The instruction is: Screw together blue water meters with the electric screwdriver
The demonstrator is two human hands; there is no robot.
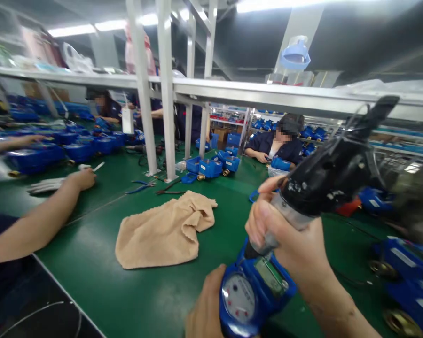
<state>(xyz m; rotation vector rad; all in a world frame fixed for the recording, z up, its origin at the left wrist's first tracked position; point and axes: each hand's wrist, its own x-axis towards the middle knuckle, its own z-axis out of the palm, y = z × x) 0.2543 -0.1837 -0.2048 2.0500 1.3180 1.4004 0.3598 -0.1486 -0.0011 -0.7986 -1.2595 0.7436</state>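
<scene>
**A:** What's the right hand [285, 225] doing?

**B:** It's closed firmly round a black electric screwdriver with a silver metal collar [333, 176]; the fingers wrap the collar and the tool slants up past the hand, with its lower end coming down against a blue plastic water meter with a round white dial and a small green-grey display [254, 291]; the very tip is hidden, so I can't tell exactly where it lands.

**A:** And the left hand [206, 310]?

**B:** It sits just under and behind the meter, bearing it up from below; its fingers are out of sight, so I can't tell whether it's pinching or only cupping the casing.

**A:** How should that grip work best?

**B:** I'd keep the tool's shaft in line with the point it bears on, pressing straight down through the right wrist; the left palm should stay firmly behind the casing so the meter can't rock.

**A:** What's around the hands?

**B:** A smooth green bench mat [102, 291] lies beneath them; a crumpled beige terry towel [165, 230] lies left of the meter; more chunky blue meters with brass fittings [409, 277] sit just beyond the right forearm; a co-worker's bare hand [81, 179] rests well off to the left.
</scene>
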